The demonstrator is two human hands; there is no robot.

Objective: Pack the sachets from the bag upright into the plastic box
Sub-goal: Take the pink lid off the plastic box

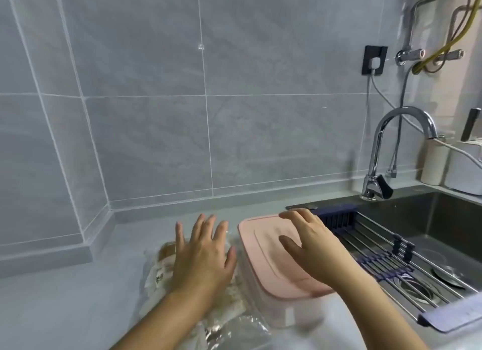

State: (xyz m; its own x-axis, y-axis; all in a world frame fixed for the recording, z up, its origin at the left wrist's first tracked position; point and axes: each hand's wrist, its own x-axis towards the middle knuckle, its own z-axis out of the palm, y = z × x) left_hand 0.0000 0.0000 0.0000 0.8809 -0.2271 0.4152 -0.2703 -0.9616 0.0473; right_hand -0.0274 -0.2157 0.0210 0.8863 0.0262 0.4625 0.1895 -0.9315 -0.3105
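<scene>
Head view shows both hands at work on the pale grey bench point(65, 297), near its right edge where the steel sink point(443, 219) begins. Left hand point(206, 255) lies spread and flat, fingers straight, on the crinkled clear plastic bag point(234, 326), grasping nothing; it probably pins the slippery bag so that it does not slide. Right hand point(310, 248) rests on the pink rectangular lid point(263, 248) of the clear plastic box point(292, 313), fingers relaxed over the lid's far right corner and thumb lying on top, closed round nothing. It seems placed to steady the box or to find an edge for lifting the lid. The lid is on, so packing appears not yet begun. Box stands just beside the bag, between it and the sink's edge, likely kept close to shorten each transfer. Beige paper-like sachets point(159, 274) show dimly through the bag, lying flat and jumbled under and left of the left hand; their print is too blurred to read. Whether the box body holds anything cannot be told.
</scene>
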